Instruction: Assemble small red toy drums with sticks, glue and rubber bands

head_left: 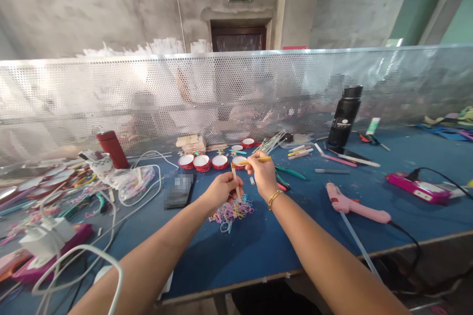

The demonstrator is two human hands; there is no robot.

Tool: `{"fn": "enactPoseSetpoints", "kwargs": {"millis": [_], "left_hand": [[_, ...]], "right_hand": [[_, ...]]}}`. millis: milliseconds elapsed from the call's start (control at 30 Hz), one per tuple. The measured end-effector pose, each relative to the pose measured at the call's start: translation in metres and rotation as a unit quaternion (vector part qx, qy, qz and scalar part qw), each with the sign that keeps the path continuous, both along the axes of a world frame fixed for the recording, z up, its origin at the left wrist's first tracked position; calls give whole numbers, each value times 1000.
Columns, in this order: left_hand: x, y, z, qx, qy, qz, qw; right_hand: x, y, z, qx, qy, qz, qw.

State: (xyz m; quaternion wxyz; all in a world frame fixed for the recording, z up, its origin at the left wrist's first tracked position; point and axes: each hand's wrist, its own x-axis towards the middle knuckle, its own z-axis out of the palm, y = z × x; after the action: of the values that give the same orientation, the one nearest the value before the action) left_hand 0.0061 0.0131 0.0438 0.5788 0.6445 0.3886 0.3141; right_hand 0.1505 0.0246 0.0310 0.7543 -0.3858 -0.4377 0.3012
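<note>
My left hand [220,191] pinches a thin flat wooden stick [234,175], held upright over the table. In my right hand [261,175], which wears a gold bracelet, is a yellow marker pen [264,159]. The pen's tip points left and meets or nearly meets the stick's upper end; I cannot tell if they touch. Below my left hand lies a loose pile of pastel loops [229,216]. Just beyond both hands stands a row of small red round dishes with white insides [201,161], with little colourful figures behind them. A small pale pen cap [252,180] lies between the hands.
A pink glue gun [354,206], a magenta power strip [419,188] and a black bottle [344,118] are on the right. Green-handled pliers [290,172] lie near my right hand. On the left are a black pouch [179,191], white cables and a red flask [112,149]. A perforated screen [166,93] closes the back.
</note>
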Motion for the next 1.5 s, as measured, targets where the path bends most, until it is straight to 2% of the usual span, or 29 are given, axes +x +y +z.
{"fn": "enactPoseSetpoints", "kwargs": {"millis": [500, 700, 900, 1167, 1367, 1500], "left_hand": [[1, -1, 1, 1, -4, 5, 1000], [0, 0, 2, -1, -6, 7, 1000], [0, 1, 1, 4, -4, 9, 1000], [0, 2, 2, 0, -3, 41, 999], [2, -1, 5, -6, -26, 63, 998], [1, -2, 6, -18, -64, 81, 994]], "right_hand": [[-1, -1, 0, 9, -6, 16, 1000], [0, -2, 1, 1, -1, 3, 1000], [-2, -4, 2, 2, -5, 23, 1000], [14, 4, 1, 36, 12, -59, 998], [23, 9, -5, 24, -45, -77, 996], [33, 12, -5, -14, -206, -79, 975]]}}
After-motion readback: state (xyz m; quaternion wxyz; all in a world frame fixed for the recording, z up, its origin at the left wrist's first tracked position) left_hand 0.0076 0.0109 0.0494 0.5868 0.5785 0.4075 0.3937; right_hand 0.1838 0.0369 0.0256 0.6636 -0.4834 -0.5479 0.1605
